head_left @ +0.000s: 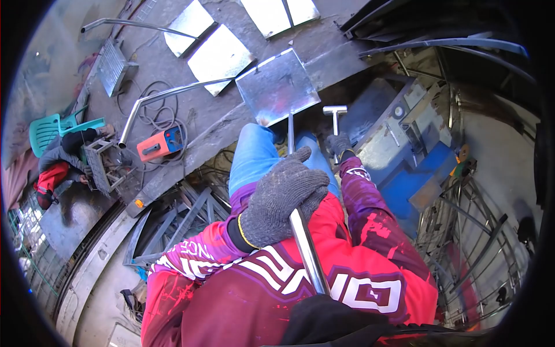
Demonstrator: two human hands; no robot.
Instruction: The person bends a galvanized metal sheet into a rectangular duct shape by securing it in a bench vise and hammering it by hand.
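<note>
My left hand (283,199), in a dark grey knit glove, is wrapped round a shiny metal tube (306,248). The tube slants from my chest out past my legs, its far end narrow at the edge of a square metal sheet (277,87). To the right, my right hand (340,146), gloved too, grips the handle of an all-metal hammer (335,111). The T-shaped head points away from me, right of the sheet.
Several bright metal sheets (219,55) lie on the floor ahead. A bent tube (136,113) lies left, near an orange machine (159,144) with coiled cable. Another person (63,159) crouches far left by a green chair (45,133). Metal frames (185,217) are piled nearby.
</note>
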